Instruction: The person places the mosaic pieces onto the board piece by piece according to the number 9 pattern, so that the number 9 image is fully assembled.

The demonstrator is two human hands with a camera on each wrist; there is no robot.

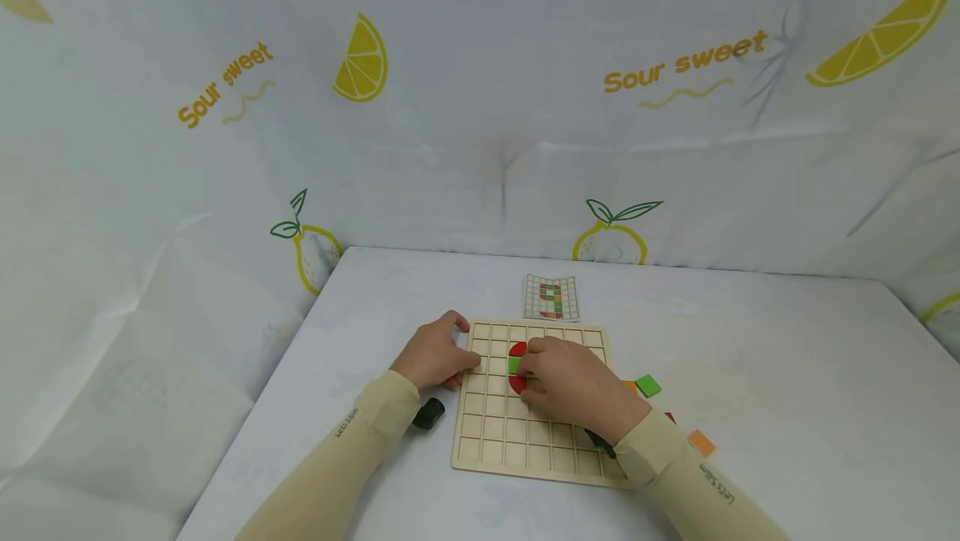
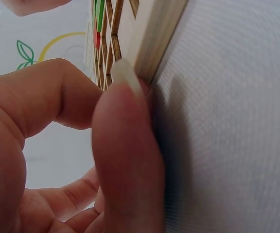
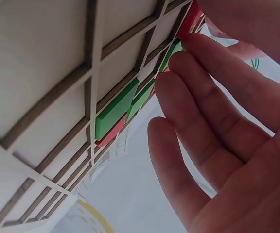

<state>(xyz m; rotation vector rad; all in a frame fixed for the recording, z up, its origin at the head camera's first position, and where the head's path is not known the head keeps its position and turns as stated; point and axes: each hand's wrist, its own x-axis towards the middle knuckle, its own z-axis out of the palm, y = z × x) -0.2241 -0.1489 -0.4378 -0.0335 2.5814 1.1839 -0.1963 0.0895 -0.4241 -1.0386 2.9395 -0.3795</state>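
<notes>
On table's left side I see the left hand (image 1: 435, 355) bracing the wooden grid board (image 1: 495, 428) w/ curled fingers (image 2: 125, 145) against its edge. Right hand (image 1: 573, 383), fingers (image 3: 213, 97) nearly straight, presses colored tiles (image 1: 517, 366) mid-board. I'd say a tile's being seated; next probably calls for a spare green tile (image 1: 648, 385), lying right of the board.
</notes>
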